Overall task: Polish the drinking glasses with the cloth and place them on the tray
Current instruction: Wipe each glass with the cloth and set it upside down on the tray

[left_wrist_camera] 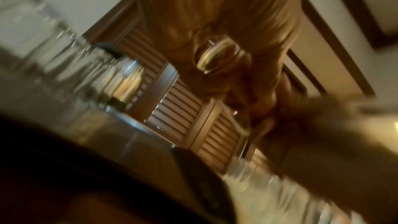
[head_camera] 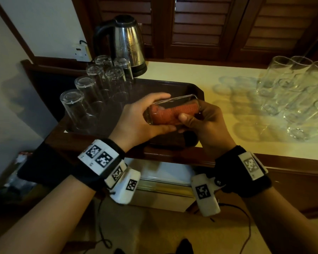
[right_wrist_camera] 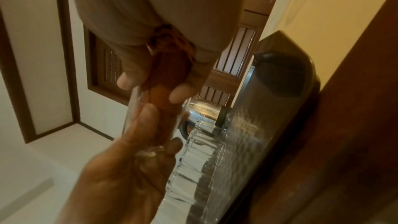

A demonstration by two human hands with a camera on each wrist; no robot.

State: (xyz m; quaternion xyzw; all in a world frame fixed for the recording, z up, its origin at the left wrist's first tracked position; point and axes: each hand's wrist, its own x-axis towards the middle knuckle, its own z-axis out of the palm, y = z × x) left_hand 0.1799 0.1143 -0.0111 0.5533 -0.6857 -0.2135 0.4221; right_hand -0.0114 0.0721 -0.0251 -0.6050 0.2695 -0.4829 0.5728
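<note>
A clear drinking glass (head_camera: 174,101) lies sideways in the air over the dark tray (head_camera: 174,88), with an orange cloth (head_camera: 170,114) stuffed inside it. My left hand (head_camera: 141,116) wraps around its left end, thumb on top and fingers underneath. At the other end, my right hand (head_camera: 200,118) grips it with the thumb pressed on the side. The right wrist view shows the cloth (right_wrist_camera: 165,77) filling the glass (right_wrist_camera: 131,108) between both hands. The left wrist view is blurred, showing only a round end of the glass (left_wrist_camera: 217,55) against my palm.
Several upturned glasses (head_camera: 84,105) stand in rows on the left of the tray. Several more glasses (head_camera: 292,88) stand on the cream counter at the right. A steel kettle (head_camera: 127,43) sits behind the tray by the wall. Louvred wooden shutters close off the back.
</note>
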